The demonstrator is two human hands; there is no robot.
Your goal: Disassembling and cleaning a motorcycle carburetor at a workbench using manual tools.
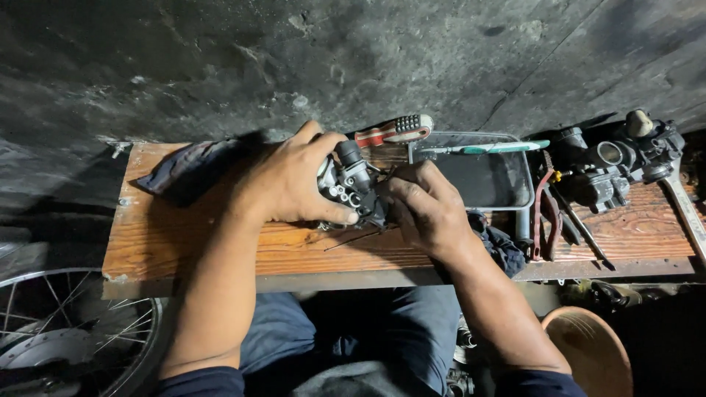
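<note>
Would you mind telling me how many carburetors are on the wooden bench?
2: one carburetor held between the left hand and right hand at mid-bench, another carburetor lying at the far right. Others may be hidden.

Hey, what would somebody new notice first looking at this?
Both hands at the middle of the wooden plank: the left hand grips a small metal carburetor, and the right hand works at its side. A second carburetor sits at the plank's right end, beside red-handled pliers.
</note>
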